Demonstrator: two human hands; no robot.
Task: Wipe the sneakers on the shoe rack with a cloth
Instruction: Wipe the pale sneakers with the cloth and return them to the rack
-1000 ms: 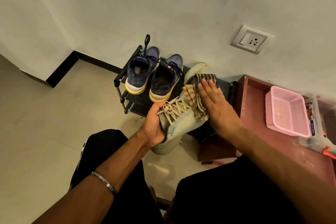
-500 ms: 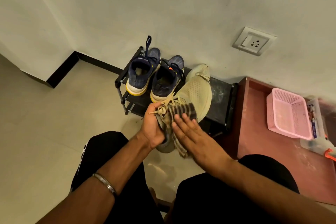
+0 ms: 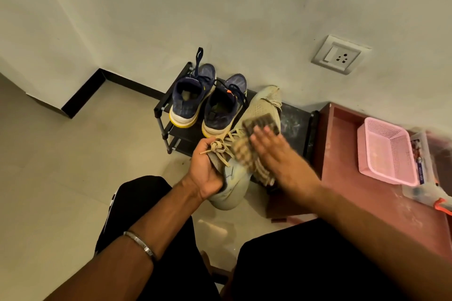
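My left hand (image 3: 208,168) grips a beige lace-up sneaker (image 3: 232,190) by its heel and collar, holding it in front of the black shoe rack (image 3: 162,115). My right hand (image 3: 276,151), blurred by motion, presses a checked brown cloth (image 3: 247,151) with straight fingers against the sneaker's side. A second beige sneaker (image 3: 265,102) lies on the rack's top shelf behind it. Two navy sneakers with yellow-edged soles (image 3: 188,95) stand side by side on the rack's left part.
A reddish-brown low table (image 3: 342,178) stands to the right with a pink plastic basket (image 3: 386,149) and a clear box (image 3: 425,166) on it. A wall socket (image 3: 340,55) sits on the wall above. My dark-clothed knees fill the bottom of the view.
My right hand with the cloth slid down the sneaker toward me, then back up toward its toe. My left hand kept its hold on the sneaker.
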